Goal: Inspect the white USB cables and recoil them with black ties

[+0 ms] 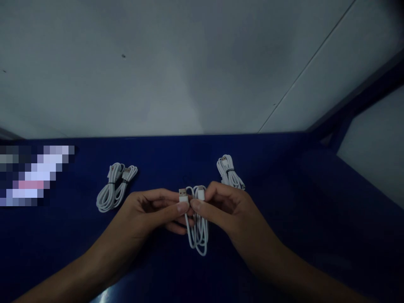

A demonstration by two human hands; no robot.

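Over the blue counter (186,155), a looped white USB cable (205,235) is held between both hands, its lower loops hanging below the fingers. The left hand (140,212) pinches the USB-A plug (183,197) between thumb and fingers; the right hand (240,214) grips the coil's top beside the other plug (201,193), whose type is too small to tell. No tie shows around these loops, so a loosened right grip could probably let them spread or slide apart. Pulling the USB-A plug away might also drag one loop longer than the rest. Beyond the right hand lies a tied cable bundle (229,168), partly hidden by it; a careless knuckle could nudge that. Two more tied bundles (107,195) lie side by side near the left hand.
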